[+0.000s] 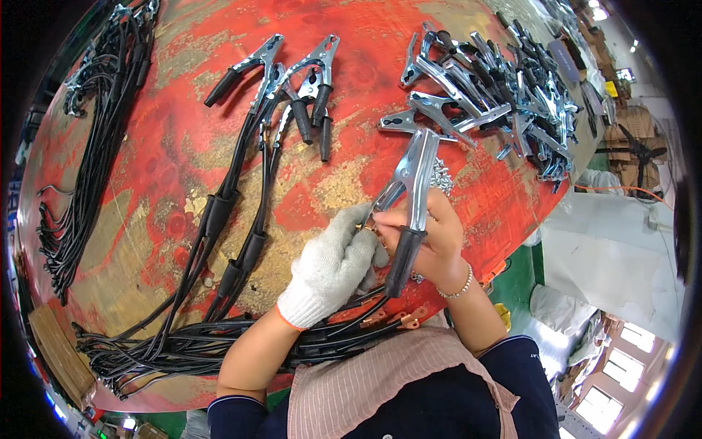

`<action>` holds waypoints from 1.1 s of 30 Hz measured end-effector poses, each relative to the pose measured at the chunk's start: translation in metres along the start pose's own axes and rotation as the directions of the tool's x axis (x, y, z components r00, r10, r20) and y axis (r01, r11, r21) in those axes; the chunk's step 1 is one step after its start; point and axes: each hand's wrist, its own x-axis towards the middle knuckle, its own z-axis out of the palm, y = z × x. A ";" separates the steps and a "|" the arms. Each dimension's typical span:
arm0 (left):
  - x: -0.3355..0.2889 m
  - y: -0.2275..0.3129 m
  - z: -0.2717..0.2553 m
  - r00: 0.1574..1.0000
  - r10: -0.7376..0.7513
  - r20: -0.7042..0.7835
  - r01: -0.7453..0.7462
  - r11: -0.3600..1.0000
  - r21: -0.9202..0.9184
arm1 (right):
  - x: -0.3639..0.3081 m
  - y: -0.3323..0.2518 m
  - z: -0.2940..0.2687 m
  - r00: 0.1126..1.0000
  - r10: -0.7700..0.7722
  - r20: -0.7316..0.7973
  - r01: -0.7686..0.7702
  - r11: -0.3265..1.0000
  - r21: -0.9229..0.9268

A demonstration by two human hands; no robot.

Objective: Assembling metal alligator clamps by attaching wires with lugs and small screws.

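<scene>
My left hand (329,267), in a white knitted glove, is closed with its fingertips at the inner end of a silver clamp's arm. A bit of copper-coloured metal, like a cable lug (363,227), shows between those fingertips; most of it is hidden. My right hand (436,238) is bare, with a beaded bracelet on the wrist. Its fingers close around the same metal spring clamp (415,172), jaws pointing away from me and one black handle grip towards me. Below my hands, black cables (307,344) lie along the near table edge, some ending in copper lugs (414,317).
Clamps on black cables (256,91) lie ahead to the left. Loose clamps (482,88) are heaped at the far right, beside a small pile of screws (441,178). A cable bundle (99,168) stretches along the left of the worn red table (365,44). A fan (636,150) stands beyond.
</scene>
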 end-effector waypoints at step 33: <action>-0.002 0.000 0.002 0.995 0.096 -0.025 -0.093 0.990 0.110 | -0.001 -0.005 0.003 0.999 -0.006 -0.043 0.005 1.000 -0.023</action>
